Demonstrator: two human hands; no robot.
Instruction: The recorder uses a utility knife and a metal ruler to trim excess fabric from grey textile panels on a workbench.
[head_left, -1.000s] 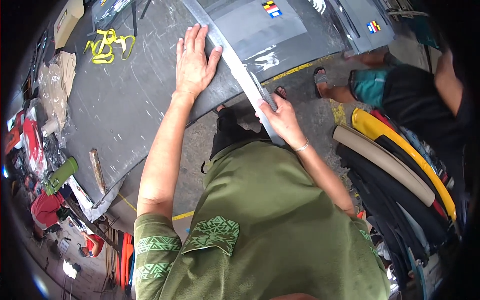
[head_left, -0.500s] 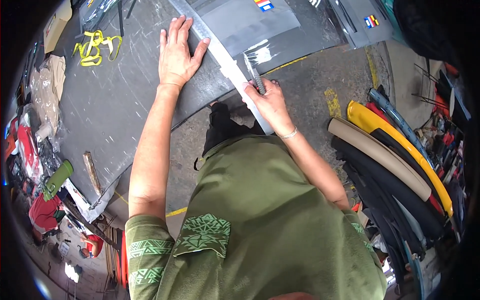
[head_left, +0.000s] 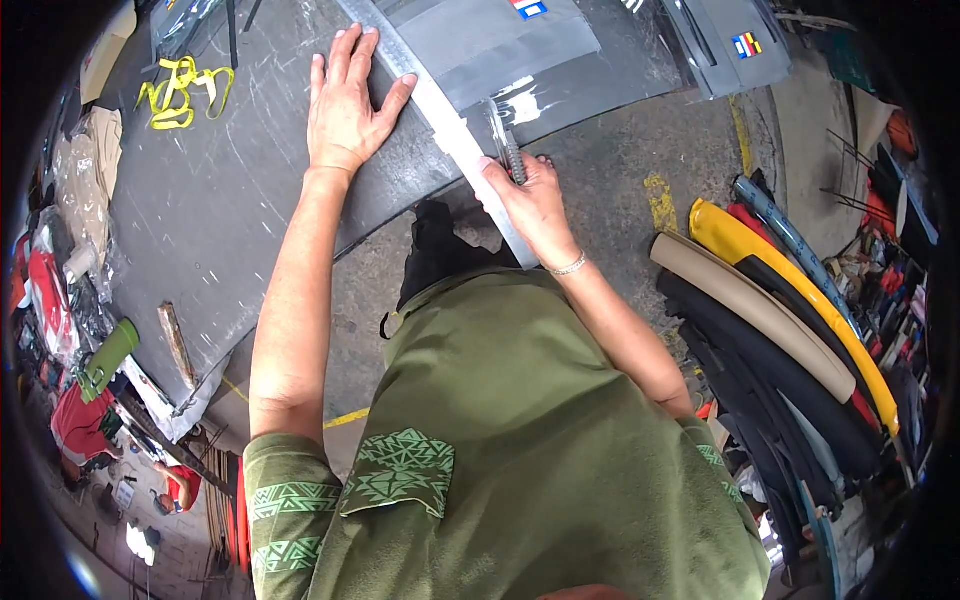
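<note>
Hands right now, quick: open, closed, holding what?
Left hand: open, palm down on the dark table.
Right hand: closed around a grey ribbed tool, thumb at the metal straightedge.

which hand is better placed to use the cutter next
Probably the right hand: it grips the cutter close to the near end of the metal strip. The left hand lies on the table, fingers spread, with no tool in it.
</note>
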